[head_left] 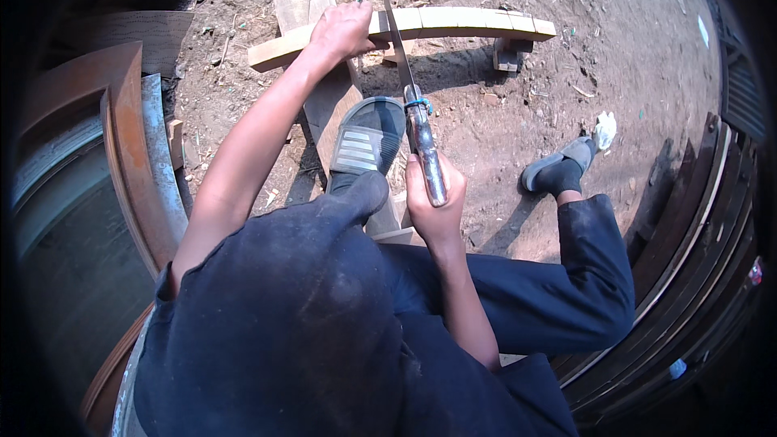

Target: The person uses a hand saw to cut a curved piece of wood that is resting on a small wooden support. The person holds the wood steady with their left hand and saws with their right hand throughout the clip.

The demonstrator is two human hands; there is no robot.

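A long, pale wooden strip, marked across with several thin lines, lies raised off the ground; it looks bowed in this view. My left hand is closed over the strip left of its middle, thumb toward the near edge. A small dark green tip shows just beyond the knuckles; what it belongs to is hidden. In my right hand is the worn handle of a handsaw. Its narrow blade points away from me and crosses the strip just right of my left hand. Whether the teeth touch the wood I cannot tell.
A plank passes under the strip's left part, with my sandalled foot on it. A small wooden block sits beneath the right end. Brown wooden frames stand at left; dark boards are stacked at right.
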